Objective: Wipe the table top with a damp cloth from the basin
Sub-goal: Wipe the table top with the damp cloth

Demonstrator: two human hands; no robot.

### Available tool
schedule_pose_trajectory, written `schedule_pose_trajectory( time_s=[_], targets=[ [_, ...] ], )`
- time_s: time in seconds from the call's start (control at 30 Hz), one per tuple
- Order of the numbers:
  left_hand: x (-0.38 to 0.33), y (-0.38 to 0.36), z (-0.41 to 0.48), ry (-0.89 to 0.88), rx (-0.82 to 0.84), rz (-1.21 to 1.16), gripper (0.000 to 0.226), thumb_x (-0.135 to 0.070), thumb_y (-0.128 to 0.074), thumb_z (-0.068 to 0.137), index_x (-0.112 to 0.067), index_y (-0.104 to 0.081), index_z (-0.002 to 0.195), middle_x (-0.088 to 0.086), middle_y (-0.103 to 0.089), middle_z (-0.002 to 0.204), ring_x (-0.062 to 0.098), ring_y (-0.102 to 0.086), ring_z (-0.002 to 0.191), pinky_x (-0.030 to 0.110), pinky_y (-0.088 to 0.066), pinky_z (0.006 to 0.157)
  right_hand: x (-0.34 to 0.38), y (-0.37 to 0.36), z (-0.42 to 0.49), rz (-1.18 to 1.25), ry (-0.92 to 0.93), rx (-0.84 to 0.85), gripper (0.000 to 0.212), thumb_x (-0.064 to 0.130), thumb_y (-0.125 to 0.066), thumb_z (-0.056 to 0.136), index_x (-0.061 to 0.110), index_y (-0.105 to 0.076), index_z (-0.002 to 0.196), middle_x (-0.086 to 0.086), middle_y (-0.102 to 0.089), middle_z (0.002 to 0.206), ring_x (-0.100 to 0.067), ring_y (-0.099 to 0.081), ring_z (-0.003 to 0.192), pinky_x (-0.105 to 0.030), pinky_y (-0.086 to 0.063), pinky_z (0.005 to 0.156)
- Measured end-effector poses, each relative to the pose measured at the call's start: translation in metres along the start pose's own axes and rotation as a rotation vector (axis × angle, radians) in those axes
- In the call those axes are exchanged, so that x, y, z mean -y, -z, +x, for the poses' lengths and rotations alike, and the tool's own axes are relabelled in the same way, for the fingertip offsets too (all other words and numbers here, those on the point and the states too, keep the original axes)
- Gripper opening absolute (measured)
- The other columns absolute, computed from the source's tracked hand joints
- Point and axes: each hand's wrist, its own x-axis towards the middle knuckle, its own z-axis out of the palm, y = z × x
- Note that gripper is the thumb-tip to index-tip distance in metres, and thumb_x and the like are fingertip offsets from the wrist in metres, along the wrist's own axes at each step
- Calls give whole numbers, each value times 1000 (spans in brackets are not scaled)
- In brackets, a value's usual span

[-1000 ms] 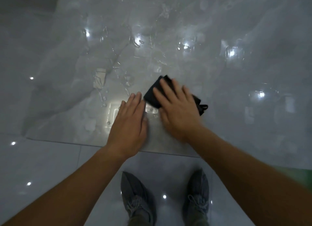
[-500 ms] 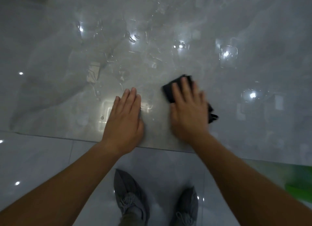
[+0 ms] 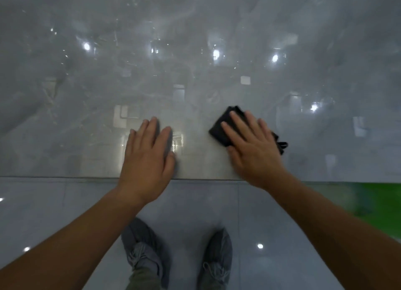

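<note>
The glossy grey marble table top (image 3: 217,40) fills the upper half of the view, with ceiling lights mirrored in it. A folded black cloth (image 3: 223,130) lies on it near the front edge, right of centre. My right hand (image 3: 253,146) presses flat on the cloth with straight fingers and covers most of it; a corner and a small loop stick out to the right. My left hand (image 3: 149,153) rests flat on the bare table to the left of the cloth, fingers together.
The table's front edge (image 3: 65,177) runs across the middle of the view. Below it are grey floor tiles and my two grey shoes (image 3: 143,246). A green object (image 3: 377,203) shows at the right, under the table edge.
My right hand has slid the cloth to the right, away from my left hand. The left hand stays flat in about the same spot. The camera has tilted.
</note>
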Motion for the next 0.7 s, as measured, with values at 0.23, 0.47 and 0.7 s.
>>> schedule_pose_trajectory(
  time_s=[0.23, 0.47, 0.7],
  targets=[
    [-53, -24, 9, 32, 29, 66, 55, -38, -34, 94, -22, -39, 146, 17, -21, 163, 37, -11, 152, 58, -10, 120, -98, 19, 14, 83, -473, -62, 58, 39, -31, 104, 23, -23, 159, -5, -11, 169, -35, -8, 154, -52, -7, 125],
    [-72, -31, 15, 123, 40, 105, 48, -40, -34, 93, -27, -37, 140, 16, -23, 162, 37, -13, 151, 62, -13, 118, -25, 5, 11, 21, 104, 5, 56, 40, -34, 103, 26, -30, 157, -5, -19, 168, -33, -11, 155, -54, -12, 124],
    [-78, -18, 18, 117, 102, 96, 54, -47, -31, 88, -30, -46, 136, 12, -32, 160, 36, -24, 148, 58, -23, 117, -121, 21, 45, 53, -276, -34, 58, 41, -30, 103, 26, -27, 158, -5, -16, 168, -36, -14, 153, -56, -14, 122]
  ],
)
